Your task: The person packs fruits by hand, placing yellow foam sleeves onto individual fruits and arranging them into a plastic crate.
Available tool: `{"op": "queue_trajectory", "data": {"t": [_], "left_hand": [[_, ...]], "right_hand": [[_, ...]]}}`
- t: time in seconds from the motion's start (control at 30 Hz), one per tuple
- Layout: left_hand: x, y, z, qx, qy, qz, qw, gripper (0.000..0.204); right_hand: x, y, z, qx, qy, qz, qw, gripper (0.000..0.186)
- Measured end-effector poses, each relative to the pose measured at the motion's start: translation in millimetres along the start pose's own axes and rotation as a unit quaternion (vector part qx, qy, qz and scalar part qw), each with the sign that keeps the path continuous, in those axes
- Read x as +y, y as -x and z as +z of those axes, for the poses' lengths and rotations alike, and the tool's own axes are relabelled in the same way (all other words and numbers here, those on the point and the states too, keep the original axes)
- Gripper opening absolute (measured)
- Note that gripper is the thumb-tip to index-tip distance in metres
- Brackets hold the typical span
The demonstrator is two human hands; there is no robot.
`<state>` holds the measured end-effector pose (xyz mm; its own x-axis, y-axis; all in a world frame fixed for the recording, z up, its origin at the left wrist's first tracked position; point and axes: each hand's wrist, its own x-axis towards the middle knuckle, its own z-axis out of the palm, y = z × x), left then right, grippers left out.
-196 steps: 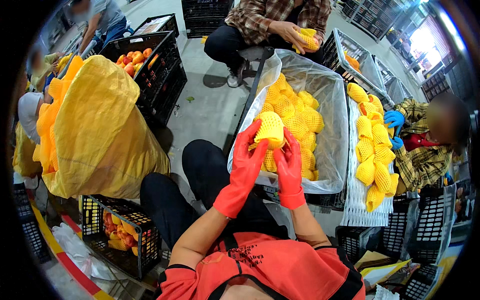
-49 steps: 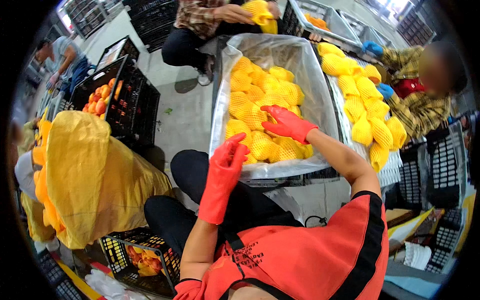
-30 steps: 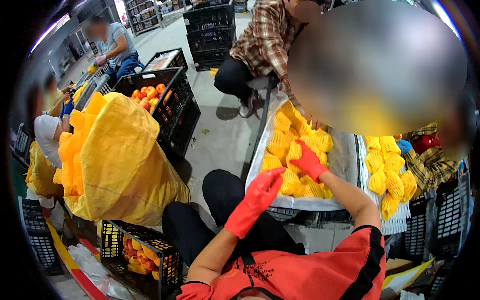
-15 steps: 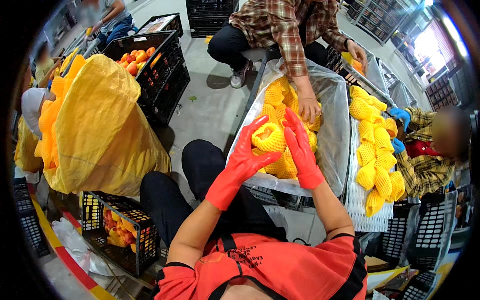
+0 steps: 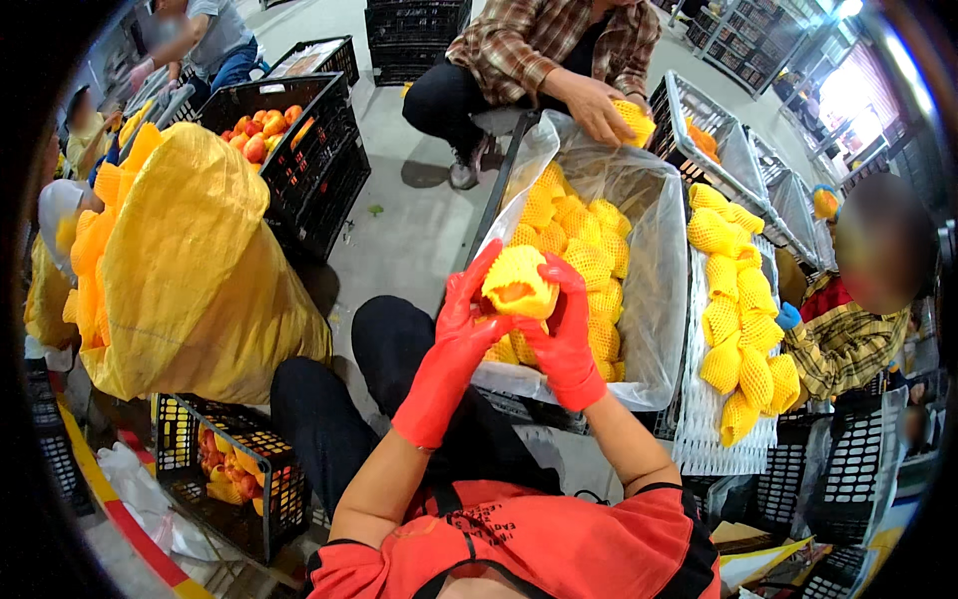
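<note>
Between my red-gloved hands I hold a fruit in a yellow foam net sleeve [image 5: 520, 284], its reddish skin showing at the open end. My left hand [image 5: 461, 317] curls round its left side, and my right hand [image 5: 565, 334] grips it from the right and below. Just beyond stands a crate lined with clear plastic [image 5: 654, 339], with several sleeved fruits [image 5: 589, 262] packed inside. Across it, a co-worker's bare hands hold another yellow-sleeved piece [image 5: 634, 122] over the far rim.
Several sleeved fruits [image 5: 738, 319] lie on a white woven-looking surface [image 5: 714, 434] at right, near another person's blue glove [image 5: 788, 316]. A big yellow sack [image 5: 200, 270] of foam sleeves stands left. Black crates of fruit [image 5: 319, 150] stand behind it; another fruit crate [image 5: 235, 479] sits below.
My hands have drawn nearer to me and closed round the sleeved fruit. The co-worker's hand has left the crate's contents and now holds a yellow-sleeved piece at the far rim.
</note>
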<state>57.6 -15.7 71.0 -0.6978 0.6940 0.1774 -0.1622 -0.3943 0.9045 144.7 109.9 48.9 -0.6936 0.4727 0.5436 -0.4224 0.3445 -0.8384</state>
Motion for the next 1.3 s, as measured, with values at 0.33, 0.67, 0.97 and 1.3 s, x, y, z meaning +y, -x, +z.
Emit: {"op": "queue_trajectory", "data": {"t": [0.33, 0.67, 0.97, 1.3], "left_hand": [[15.4, 3.4, 11.5, 0.028, -0.085, 0.100, 0.991, 0.054], [-0.9, 2.4, -5.1, 0.010, -0.094, 0.114, 0.989, 0.065], [-13.5, 1.1, -3.8, 0.019, -0.232, 0.140, 0.962, 0.047], [-14.4, 4.7, -12.5, 0.007, 0.332, -0.087, 0.939, 0.022]], "right_hand": [[-20.6, 0.4, 15.2, 0.028, -0.016, 0.063, 0.997, 0.065], [-17.0, -4.4, 30.6, 0.107, -0.132, 0.154, 0.973, 0.071], [-2.4, 8.2, 30.2, 0.226, -0.121, 0.100, 0.961, 0.058], [1.1, 0.0, 20.4, 0.176, 0.079, 0.080, 0.978, 0.064]]}}
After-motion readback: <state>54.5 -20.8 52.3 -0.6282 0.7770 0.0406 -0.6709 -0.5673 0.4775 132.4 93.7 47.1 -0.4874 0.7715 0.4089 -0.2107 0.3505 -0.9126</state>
